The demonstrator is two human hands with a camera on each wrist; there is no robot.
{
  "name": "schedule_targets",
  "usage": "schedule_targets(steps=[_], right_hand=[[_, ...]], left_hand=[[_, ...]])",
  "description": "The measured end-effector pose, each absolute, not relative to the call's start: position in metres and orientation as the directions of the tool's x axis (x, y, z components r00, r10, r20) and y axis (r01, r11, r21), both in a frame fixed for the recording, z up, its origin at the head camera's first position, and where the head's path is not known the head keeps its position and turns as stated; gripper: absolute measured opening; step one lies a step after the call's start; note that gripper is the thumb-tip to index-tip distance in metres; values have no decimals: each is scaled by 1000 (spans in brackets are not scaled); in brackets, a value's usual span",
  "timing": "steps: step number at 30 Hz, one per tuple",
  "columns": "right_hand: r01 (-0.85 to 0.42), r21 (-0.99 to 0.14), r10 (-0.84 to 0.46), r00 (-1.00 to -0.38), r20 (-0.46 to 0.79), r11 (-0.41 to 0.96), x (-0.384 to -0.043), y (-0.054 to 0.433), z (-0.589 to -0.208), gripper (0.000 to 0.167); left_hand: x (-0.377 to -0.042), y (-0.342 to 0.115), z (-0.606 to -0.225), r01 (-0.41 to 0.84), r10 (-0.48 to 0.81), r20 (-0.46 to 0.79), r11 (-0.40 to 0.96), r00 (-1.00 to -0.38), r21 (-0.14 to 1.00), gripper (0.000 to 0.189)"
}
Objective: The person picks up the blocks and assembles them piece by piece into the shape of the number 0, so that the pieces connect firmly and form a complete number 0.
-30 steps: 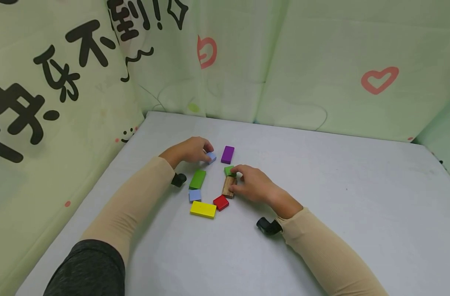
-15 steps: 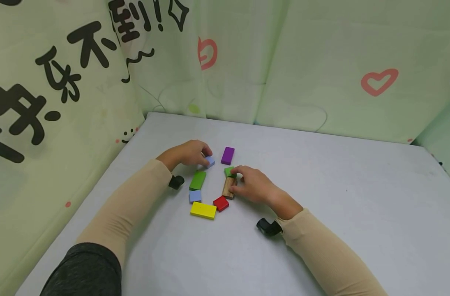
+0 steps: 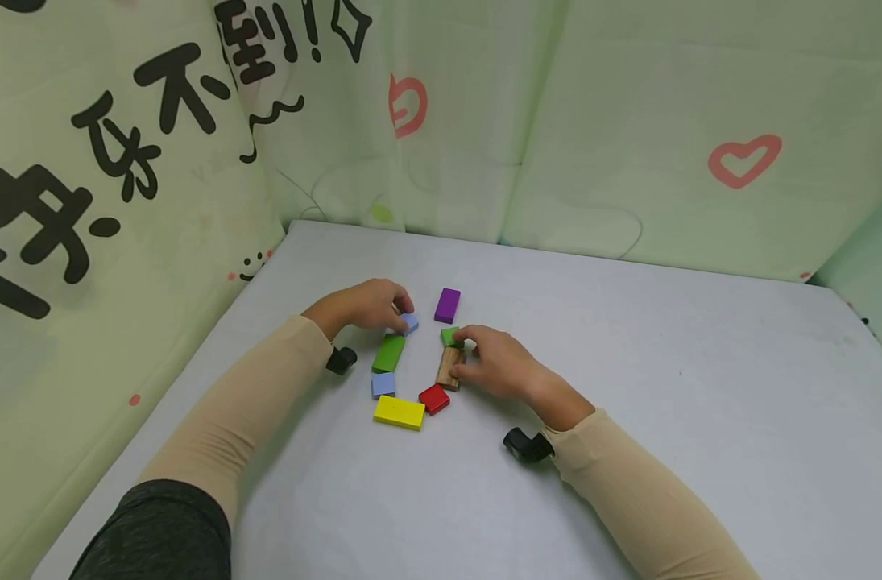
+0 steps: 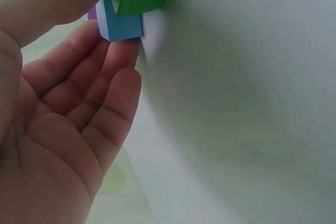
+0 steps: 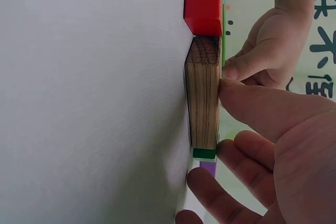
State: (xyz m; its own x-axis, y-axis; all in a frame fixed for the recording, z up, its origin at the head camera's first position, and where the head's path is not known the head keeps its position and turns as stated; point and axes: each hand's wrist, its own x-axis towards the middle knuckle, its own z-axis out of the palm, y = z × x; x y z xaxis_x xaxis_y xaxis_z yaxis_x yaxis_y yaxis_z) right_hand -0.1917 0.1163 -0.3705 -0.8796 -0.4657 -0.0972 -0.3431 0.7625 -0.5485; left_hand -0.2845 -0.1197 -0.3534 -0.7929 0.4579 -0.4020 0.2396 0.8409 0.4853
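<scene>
My left hand [image 3: 368,304] pinches a light blue block [image 3: 412,323] at the far end of a long green block [image 3: 388,353]. In the left wrist view, its thumb and fingertips are at opposite sides of that blue block [image 4: 124,26], right by the green one. My right hand [image 3: 502,360] has its thumb on a wood-grain block [image 3: 448,369], while its forefinger touches a small green block [image 3: 450,334] just beyond. Seen from the right wrist, the wood-grain block [image 5: 203,100] lies end to end with a red block [image 5: 203,3], the fingers loosely bent.
A purple block [image 3: 447,305] lies beyond the small green one. Nearer me are a yellow block [image 3: 399,412], the red block's near neighbour, and a second light blue block [image 3: 383,384]. All sit on a white table [image 3: 629,403], with printed cloth [image 3: 629,121] behind and at the left.
My left hand has drawn the light blue block toward me and slightly left, up to the long green block's far end. My right hand has stayed in place.
</scene>
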Motion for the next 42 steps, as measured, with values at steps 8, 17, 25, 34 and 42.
schedule_targets(steps=[8, 17, 25, 34, 42], right_hand=[[-345, -541, -466, -879, -100, 767, -191, 115, -372, 50], [-337, -543, -460, -882, -105, 769, -190, 115, -369, 51], [-341, -544, -463, -880, -100, 766, -190, 115, -369, 51], [-353, -538, -469, -878, -91, 765, -190, 116, -371, 50], [-344, -551, -467, -879, -95, 760, -190, 115, -371, 51]], left_hand=[[-284, -121, -355, 241, 458, -407, 844, -791, 480, 38], [-282, -122, -355, 250, 460, -395, 842, -795, 477, 37], [-281, -121, -355, 243, 457, -404, 844, -792, 478, 37], [-281, -121, -355, 243, 454, -408, 847, -792, 472, 38], [-282, -122, -355, 251, 462, -405, 844, -789, 474, 37]])
